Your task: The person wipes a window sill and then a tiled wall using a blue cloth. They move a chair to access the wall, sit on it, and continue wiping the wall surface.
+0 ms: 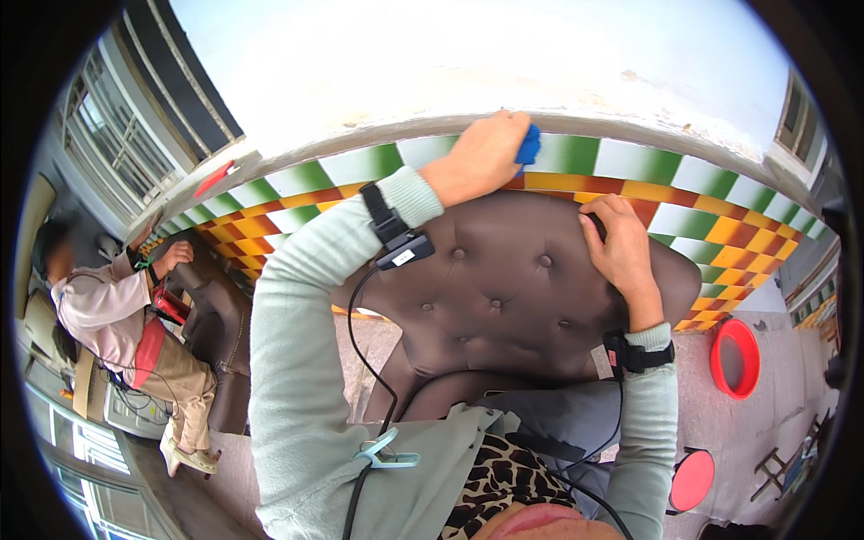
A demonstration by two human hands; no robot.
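My left hand [486, 152] grips a bunched blue cloth [530, 145] against the green and white tiles [567, 156], just under the ledge at the wall's tiled edge. In front of me stands a dark brown tufted chair [499, 283] with buttons in its backrest. My right hand [617, 246] holds the backrest's top edge, fingers over the rim and thumb on the near side. Part of the seat [459, 395] shows below the backrest; my clothing covers the rest.
To the left, another person [108, 324] has their hands at a second brown chair [226, 337]. On the floor at right are a red basin [736, 358] and a round stool with a red top [693, 480]. A red object [214, 177] lies on the ledge. Cables run along my arms.
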